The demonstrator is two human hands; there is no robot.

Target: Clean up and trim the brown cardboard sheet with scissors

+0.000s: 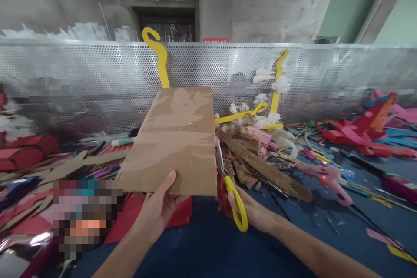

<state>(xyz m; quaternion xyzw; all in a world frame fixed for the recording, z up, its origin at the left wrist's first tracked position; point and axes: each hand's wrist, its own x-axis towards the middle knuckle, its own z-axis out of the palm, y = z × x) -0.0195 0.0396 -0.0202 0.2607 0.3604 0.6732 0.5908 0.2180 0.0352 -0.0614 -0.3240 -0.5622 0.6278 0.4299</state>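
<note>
A flat brown cardboard sheet (pixel 182 139) is held up in front of me, tilted. My left hand (pixel 161 204) grips its lower edge, thumb on the front face and fingers behind. My right hand (pixel 243 206) is closed around the handles of scissors (pixel 241 204), one yellow loop and a red part showing. Their blades point up along the right edge of the cardboard, partly hidden by it. Below the sheet's lower left, red material (pixel 127 219) lies on the blue table (pixel 215 243).
Cardboard scraps (pixel 270 169) lie right of centre, with a pink glue gun (pixel 329 178) beyond. Red and pink crafts (pixel 365 130) sit at the far right. Yellow hooked strips (pixel 159 58) stand by the perforated metal barrier (pixel 202 65). Mixed material covers the left side.
</note>
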